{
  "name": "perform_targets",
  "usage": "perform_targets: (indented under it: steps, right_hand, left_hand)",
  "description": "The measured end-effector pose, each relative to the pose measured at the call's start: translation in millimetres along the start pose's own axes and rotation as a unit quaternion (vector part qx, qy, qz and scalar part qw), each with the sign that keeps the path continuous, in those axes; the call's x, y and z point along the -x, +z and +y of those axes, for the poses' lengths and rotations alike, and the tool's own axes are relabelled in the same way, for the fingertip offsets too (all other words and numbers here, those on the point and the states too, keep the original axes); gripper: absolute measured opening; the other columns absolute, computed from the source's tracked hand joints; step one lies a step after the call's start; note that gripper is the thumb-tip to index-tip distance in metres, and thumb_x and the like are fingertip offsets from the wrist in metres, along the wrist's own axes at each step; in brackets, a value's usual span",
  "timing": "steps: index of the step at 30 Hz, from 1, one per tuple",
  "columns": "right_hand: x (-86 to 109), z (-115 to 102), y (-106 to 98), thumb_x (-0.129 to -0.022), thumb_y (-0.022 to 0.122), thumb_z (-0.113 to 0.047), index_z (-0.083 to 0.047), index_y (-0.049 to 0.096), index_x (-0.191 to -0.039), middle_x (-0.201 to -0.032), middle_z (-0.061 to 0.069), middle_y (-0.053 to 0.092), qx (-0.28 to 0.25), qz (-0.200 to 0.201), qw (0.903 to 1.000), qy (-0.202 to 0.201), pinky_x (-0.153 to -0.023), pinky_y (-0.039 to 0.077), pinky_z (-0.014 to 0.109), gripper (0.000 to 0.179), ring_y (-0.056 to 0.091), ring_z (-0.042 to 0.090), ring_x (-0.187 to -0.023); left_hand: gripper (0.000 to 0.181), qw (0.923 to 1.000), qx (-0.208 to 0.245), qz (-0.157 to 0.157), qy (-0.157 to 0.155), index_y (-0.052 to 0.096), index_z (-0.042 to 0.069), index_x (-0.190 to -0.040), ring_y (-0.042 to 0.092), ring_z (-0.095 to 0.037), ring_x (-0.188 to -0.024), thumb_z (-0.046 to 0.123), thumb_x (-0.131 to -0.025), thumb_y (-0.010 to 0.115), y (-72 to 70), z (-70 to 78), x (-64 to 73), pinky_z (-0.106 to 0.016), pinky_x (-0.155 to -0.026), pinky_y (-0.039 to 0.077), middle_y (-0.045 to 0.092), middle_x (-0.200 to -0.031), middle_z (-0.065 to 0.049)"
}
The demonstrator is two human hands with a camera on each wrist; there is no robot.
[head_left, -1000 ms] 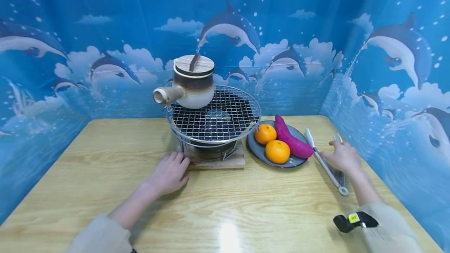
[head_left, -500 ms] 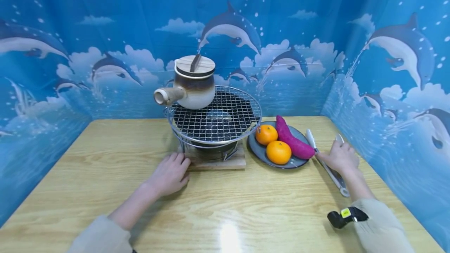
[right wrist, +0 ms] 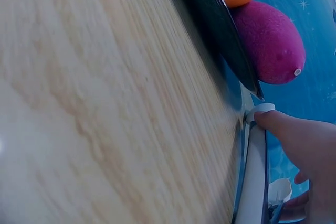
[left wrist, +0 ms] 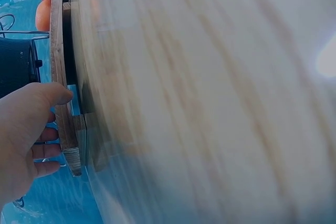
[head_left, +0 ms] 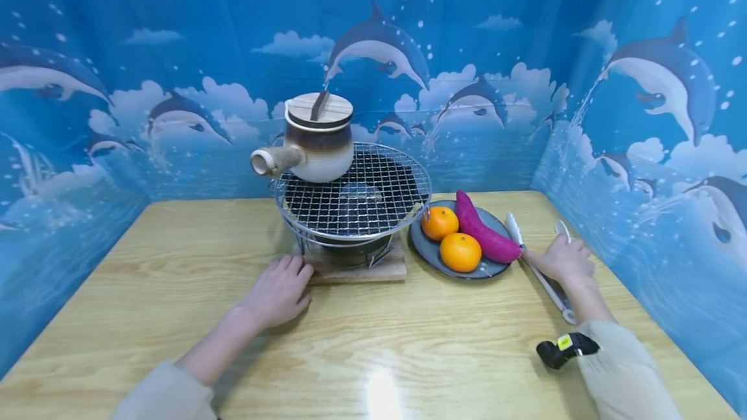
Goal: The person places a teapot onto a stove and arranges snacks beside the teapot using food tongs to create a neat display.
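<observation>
My left hand [head_left: 279,290] grips the front left corner of a wooden board [head_left: 367,272] under the grill. In the left wrist view, its thumb lies over the edge of the board [left wrist: 64,119] and the other fingers curl behind it. At the right, my right hand [head_left: 565,263] holds a pair of spread metal tongs [head_left: 546,284]. Its thumb presses one arm of the tongs [right wrist: 255,171], while the other fingers reach around the far arm and are partly hidden. The ring end of the tongs points toward me.
A round wire grill [head_left: 362,206] carries a lidded clay pot [head_left: 323,154], its handle pointing left. Between grill and tongs, a dark plate [head_left: 426,251] bears two oranges [head_left: 461,252] and a purple sweet potato [head_left: 484,232]. A dolphin-print curtain [head_left: 233,31] walls the table [head_left: 408,342].
My right thumb has moved left onto the near arm of the tongs, and the right forearm has swung slightly left. The left hand stays at the board.
</observation>
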State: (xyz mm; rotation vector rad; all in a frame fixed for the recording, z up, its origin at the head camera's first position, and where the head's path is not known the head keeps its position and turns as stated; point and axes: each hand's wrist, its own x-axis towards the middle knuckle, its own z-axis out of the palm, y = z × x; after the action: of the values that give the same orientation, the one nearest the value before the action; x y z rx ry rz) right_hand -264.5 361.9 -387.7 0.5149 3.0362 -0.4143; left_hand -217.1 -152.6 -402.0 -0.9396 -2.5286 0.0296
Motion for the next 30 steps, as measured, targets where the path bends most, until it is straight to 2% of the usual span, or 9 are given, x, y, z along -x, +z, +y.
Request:
perform_targets:
  steps: [12, 20, 25, 30]
  right_hand:
    - [1.7, -3.7, 4.6, -0.074, 0.050, -0.071, 0.028, 0.025, -0.115, -0.111, 0.050, 0.029, 0.010, -0.017, 0.9992, 0.035, -0.077, 0.037, 0.058, 0.109, 0.035, 0.058, -0.103]
    - [0.8, -4.8, 1.7, -0.074, 0.051, -0.071, 0.032, 0.024, -0.117, -0.112, 0.050, 0.031, 0.003, -0.022, 0.9989, 0.042, -0.075, 0.041, 0.056, 0.114, 0.039, 0.056, -0.102]
    - [1.3, -0.7, -0.7, -0.073, 0.052, -0.070, 0.030, 0.029, -0.117, -0.112, 0.048, 0.035, -0.002, -0.022, 0.9992, 0.034, -0.069, 0.042, 0.053, 0.111, 0.041, 0.056, -0.100]
    - [2.0, 4.8, -6.2, -0.073, 0.057, -0.065, 0.026, 0.042, -0.108, -0.103, 0.043, 0.045, -0.005, -0.012, 0.9998, 0.015, -0.057, 0.044, 0.045, 0.098, 0.051, 0.051, -0.089]
  left_hand:
    - [0.032, 1.0000, 0.002, -0.002, -0.002, 0.050, 0.005, -0.088, 0.047, -0.026, -0.076, 0.024, -0.072, 0.070, 0.5, 0.3, 0.1, -0.039, -0.066, 0.043, 0.045, -0.082, -0.009]
    - [0.033, 0.9999, 0.007, -0.003, -0.008, 0.050, 0.004, -0.088, 0.047, -0.025, -0.075, 0.023, -0.072, 0.071, 1.0, 0.9, 0.1, -0.039, -0.065, 0.043, 0.044, -0.081, -0.008]
    - [0.032, 0.9999, 0.009, -0.004, -0.008, 0.050, 0.004, -0.088, 0.047, -0.025, -0.074, 0.023, -0.072, 0.071, 1.6, 1.7, -0.3, -0.038, -0.064, 0.043, 0.044, -0.081, -0.008]
    - [0.032, 0.9998, 0.013, -0.004, -0.013, 0.050, 0.004, -0.088, 0.047, -0.026, -0.075, 0.023, -0.072, 0.071, 1.5, 1.4, -1.4, -0.039, -0.065, 0.043, 0.045, -0.081, -0.009]
